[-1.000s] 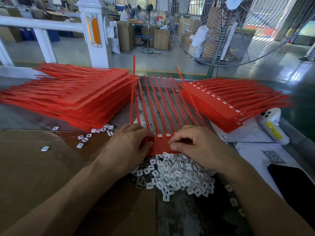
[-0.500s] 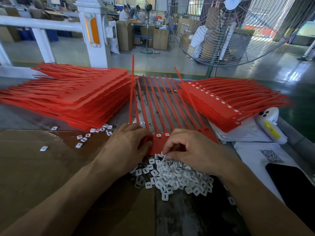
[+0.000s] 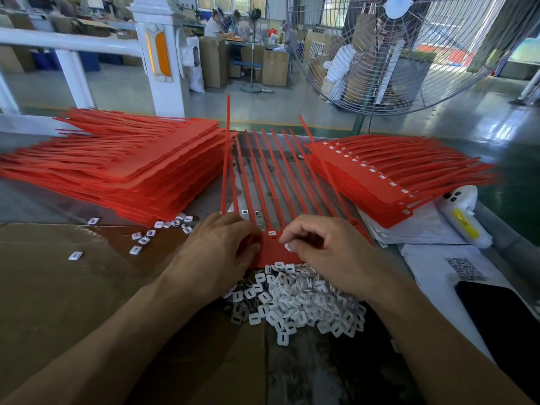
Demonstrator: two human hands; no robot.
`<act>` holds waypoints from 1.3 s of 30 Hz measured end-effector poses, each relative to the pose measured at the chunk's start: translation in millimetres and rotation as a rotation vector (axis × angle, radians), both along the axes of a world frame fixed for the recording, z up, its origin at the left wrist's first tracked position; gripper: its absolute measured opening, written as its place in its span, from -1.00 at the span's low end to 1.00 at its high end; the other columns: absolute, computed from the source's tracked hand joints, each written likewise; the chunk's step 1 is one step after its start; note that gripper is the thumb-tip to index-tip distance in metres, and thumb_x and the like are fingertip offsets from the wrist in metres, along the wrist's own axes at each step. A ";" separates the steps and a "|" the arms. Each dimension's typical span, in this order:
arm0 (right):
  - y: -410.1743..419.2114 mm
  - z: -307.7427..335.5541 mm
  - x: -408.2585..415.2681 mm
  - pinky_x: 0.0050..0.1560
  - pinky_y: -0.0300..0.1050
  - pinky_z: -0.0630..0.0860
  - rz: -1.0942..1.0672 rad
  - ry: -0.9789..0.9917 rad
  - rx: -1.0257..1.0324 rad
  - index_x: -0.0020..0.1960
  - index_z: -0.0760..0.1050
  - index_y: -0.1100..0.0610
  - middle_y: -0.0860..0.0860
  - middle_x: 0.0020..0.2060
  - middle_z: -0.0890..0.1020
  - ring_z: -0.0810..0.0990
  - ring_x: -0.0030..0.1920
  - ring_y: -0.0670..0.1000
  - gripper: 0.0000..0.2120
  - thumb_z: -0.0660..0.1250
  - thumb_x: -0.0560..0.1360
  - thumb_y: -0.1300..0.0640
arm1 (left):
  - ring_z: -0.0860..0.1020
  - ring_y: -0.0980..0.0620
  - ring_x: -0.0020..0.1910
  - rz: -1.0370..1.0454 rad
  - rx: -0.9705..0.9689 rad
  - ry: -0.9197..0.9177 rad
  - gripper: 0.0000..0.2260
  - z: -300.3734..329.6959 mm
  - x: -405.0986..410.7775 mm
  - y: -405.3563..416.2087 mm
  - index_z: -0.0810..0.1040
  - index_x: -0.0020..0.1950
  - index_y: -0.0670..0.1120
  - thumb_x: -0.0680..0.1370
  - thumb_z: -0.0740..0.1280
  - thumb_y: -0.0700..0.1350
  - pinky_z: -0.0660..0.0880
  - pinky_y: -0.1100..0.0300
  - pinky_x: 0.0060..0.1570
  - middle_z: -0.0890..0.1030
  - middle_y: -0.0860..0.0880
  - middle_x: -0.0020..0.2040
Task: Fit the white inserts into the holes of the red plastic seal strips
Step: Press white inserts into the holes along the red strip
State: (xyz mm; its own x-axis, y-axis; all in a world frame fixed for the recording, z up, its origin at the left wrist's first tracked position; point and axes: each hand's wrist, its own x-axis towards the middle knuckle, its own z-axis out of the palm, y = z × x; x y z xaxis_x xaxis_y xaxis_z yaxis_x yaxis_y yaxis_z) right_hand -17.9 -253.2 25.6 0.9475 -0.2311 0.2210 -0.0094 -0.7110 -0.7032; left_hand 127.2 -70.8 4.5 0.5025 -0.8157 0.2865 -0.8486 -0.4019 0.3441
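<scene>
A red sheet of joined seal strips [image 3: 274,252] lies in front of me, its thin tails fanning away across the table. One white insert [image 3: 272,232] sits in a hole near its top edge. My left hand [image 3: 216,252] presses down on the sheet's left part with curled fingers. My right hand [image 3: 327,249] hovers over the right part and pinches a white insert [image 3: 287,246] between thumb and forefinger. A heap of loose white inserts [image 3: 298,299] lies just below the sheet.
A tall stack of red strip sheets [image 3: 117,168] lies at the left, another stack with inserts fitted [image 3: 388,176] at the right. Scattered inserts [image 3: 157,229] dot the brown cardboard [image 3: 73,287]. A white handheld scanner [image 3: 464,217], papers and a dark phone [image 3: 502,317] lie right.
My right hand dipped to the insert heap, then lifted back over the sheet with an insert pinched in its fingertips. The left hand stayed pressing the sheet.
</scene>
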 end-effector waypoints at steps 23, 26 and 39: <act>-8.4 -9.9 6.4 0.10 -0.49 0.42 -0.064 -0.073 -0.029 0.13 0.66 -0.16 -0.33 0.05 0.66 0.60 0.12 -0.32 -0.80 0.41 0.61 0.12 | 0.40 0.11 0.22 -0.007 -0.020 -0.007 -0.73 -0.3 -0.7 -0.2 0.54 0.31 0.19 0.62 0.26 0.10 0.39 0.11 0.25 0.52 0.19 0.21; -9.4 -12.0 7.2 0.03 -0.44 0.48 -0.088 -0.065 -0.033 0.12 0.66 -0.19 -0.33 0.00 0.65 0.62 0.06 -0.28 -0.78 0.44 0.59 0.12 | 0.39 0.13 0.23 -0.004 -0.015 -0.002 -0.72 -0.4 -0.7 0.0 0.52 0.33 0.19 0.63 0.25 0.10 0.38 0.12 0.27 0.51 0.20 0.23; -14.8 -4.8 3.3 -0.18 -0.18 0.52 -0.296 -0.154 0.143 -0.08 0.67 -0.08 -0.16 -0.24 0.71 0.61 -0.28 -0.22 -0.91 0.44 0.58 0.08 | 0.37 0.14 0.26 0.001 -0.010 0.003 -0.72 -0.4 0.0 -0.6 0.51 0.33 0.21 0.62 0.24 0.12 0.38 0.09 0.31 0.50 0.21 0.24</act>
